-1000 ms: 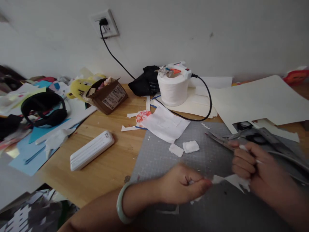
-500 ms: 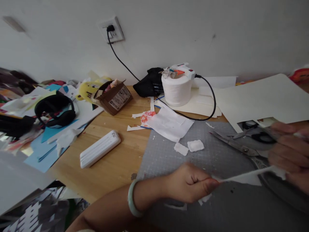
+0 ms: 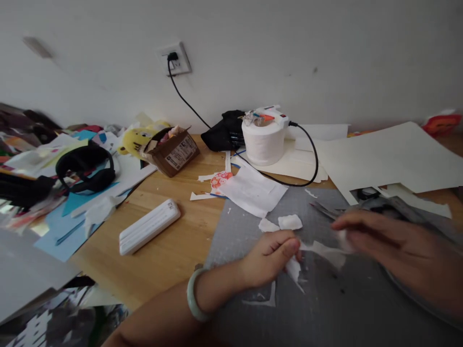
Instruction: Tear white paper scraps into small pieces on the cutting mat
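My left hand, a pale bangle on its wrist, is closed in a pinch over the grey cutting mat. A torn white paper scrap hangs below its fingers. Across from it, my right hand is blurred, with white paper between thumb and fingers. A thin torn paper strip spans the gap between the hands. Behind my right hand lie scissors, their handles mostly hidden. Two small white pads rest beyond my left hand, one partly covered by it.
A white power bank-like case lies on the wooden table. Farther back are an open cardboard box, a thick white roll with a black cable, and a white sheet. Large cream card covers the back right.
My right hand has moved left, nearer my left hand, and turned. The paper stretched taut between them now hangs slack. My left hand has shifted slightly left and up.
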A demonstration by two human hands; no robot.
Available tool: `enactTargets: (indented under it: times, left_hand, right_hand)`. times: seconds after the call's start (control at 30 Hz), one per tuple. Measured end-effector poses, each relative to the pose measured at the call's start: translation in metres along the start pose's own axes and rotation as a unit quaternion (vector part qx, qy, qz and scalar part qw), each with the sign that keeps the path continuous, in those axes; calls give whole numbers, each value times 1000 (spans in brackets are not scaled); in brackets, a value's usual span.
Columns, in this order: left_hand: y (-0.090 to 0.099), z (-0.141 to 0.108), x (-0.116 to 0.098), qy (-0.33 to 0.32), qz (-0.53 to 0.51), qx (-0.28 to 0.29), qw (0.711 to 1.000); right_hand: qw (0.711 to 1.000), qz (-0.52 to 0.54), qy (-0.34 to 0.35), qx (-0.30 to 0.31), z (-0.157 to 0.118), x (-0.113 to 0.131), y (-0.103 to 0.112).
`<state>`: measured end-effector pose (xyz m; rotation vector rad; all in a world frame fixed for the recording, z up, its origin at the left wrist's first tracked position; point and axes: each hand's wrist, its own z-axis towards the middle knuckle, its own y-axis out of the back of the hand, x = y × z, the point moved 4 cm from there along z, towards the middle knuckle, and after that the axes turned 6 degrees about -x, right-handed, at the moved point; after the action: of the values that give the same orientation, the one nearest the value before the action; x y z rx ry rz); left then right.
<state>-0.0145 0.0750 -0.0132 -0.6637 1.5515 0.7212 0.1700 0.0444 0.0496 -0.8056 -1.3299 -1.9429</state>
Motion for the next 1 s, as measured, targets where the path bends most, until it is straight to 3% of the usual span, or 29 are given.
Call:
enactTargets:
  times: [0.1, 0.17, 0.27, 0.47, 0.57, 0.67, 0.73, 0.87, 1.0]
  left_hand:
    - [-2, 0, 8, 58, -82, -9, 995]
    - [-4, 1, 12, 78, -128, -19, 989]
    - [-4, 2, 15, 74, -165, -35, 983]
    - [-1, 3, 0, -47, -44, -21, 998]
    - [-1, 5, -7, -86, 23, -15, 996]
    - [-3, 6, -8, -66, 48, 20, 996]
    - [-6, 6, -6, -46, 51, 51, 996]
    - [-7, 5, 3, 37, -23, 42, 998]
    - [-10, 8, 12, 92, -111, 17, 989]
  right_hand:
    - [999, -26, 45, 8, 0, -3, -18]
    - [1000, -29, 1, -1, -3, -13, -25]
    - [998, -19, -37, 50, -11, -23, -37]
    - [995, -28, 20, 95, -17, -21, -54]
    - [997, -39, 45, 56, -14, -22, -47]
    - [995, -60, 74, -29, -14, -24, -36]
    - [989, -74, 113, -55, -16, -25, -34]
    - [976, -98, 189, -43, -23, -21, -39]
    - [971, -97, 219, 1, -27, -16, -45]
